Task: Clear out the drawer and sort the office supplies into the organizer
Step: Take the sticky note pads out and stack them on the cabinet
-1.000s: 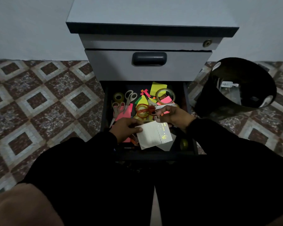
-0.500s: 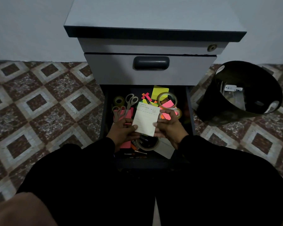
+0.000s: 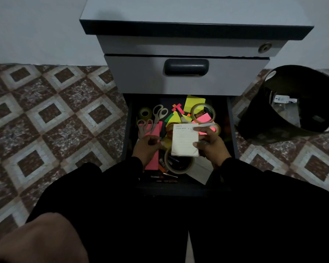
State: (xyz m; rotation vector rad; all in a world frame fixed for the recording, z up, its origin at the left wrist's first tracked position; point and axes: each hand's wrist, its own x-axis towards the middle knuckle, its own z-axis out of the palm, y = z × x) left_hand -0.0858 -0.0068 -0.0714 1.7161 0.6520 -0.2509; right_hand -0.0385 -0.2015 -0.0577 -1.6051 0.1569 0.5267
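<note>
- Two hands over the open bottom drawer of a grey cabinet standing on a patterned tile floor.
- Right hand: fingers pinching the right edge of a white pad of paper, held upright above the drawer clutter.
- Left hand: just beside the pad's left edge, fingers loosely curled, holding nothing that can be made out; contact with the pad too dim to judge.
- Drawer far from cleared: two pairs of scissors at the back left, a small tape roll next to them, a larger clear tape roll at the back right, neon yellow sticky notes, a long pink pad under the left hand, a wide tape roll near the front, small pens or similar bits along the front edge, too dark to name.
- No organizer anywhere in view, so nothing visibly sorted.
- Black bin on the floor right of the cabinet, a white tag and some clear packaging inside.
- Judged progress: very early, likely the first item or two; nearly all supplies left to lift out and sort.
- Probable step in hand: checking the pad before deciding where to put it.
</note>
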